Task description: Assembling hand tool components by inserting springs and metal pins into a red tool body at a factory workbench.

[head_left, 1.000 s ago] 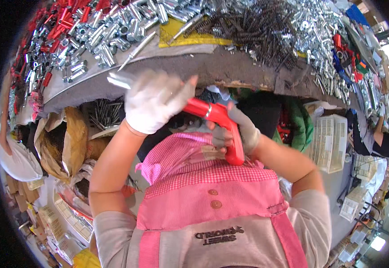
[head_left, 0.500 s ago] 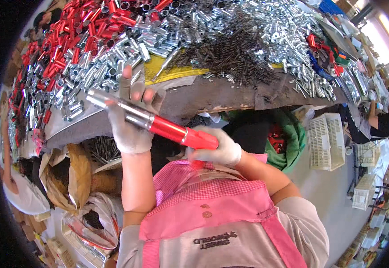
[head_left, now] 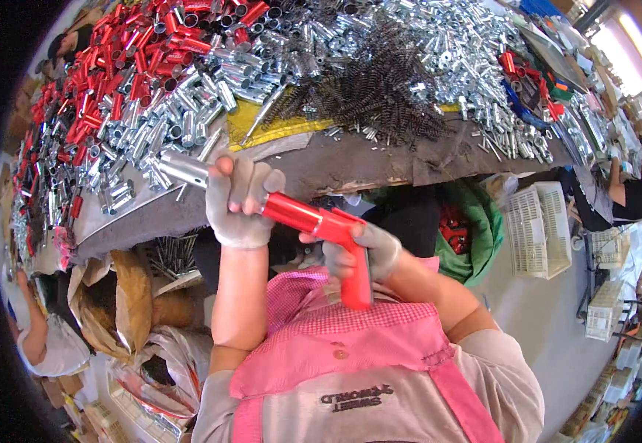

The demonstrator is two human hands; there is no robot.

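A pistol-shaped tool (head_left: pixel 293 212) with a red body, a red angled handle and a silver tubular barrel spans both my hands above my lap. My left hand (head_left: pixel 241 207), in a pale glove with bare fingertips, is wrapped round the barrel, whose silver end sticks out past it to the left. My gloved right hand (head_left: pixel 373 251) grips the red body where the handle begins. The handle hangs toward my pink checked apron (head_left: pixel 336 332), its lower end showing below the hand. Part of the barrel is hidden by my left fingers.
Red tubes (head_left: pixel 177 44), silver tubes (head_left: pixel 221 96) and dark coil springs (head_left: pixel 387 88) heap the table. A yellow sheet (head_left: pixel 258 122) lies near its edge. A green sack (head_left: pixel 483 244) and white crates (head_left: pixel 539 229) stand right, brown sacks (head_left: pixel 130 299) left. Co-workers sit at both sides.
My left fingers have closed round the barrel from a looser, spread hold. The tool has turned so its handle shows pointing down toward me, and my right hand has shifted its grip.
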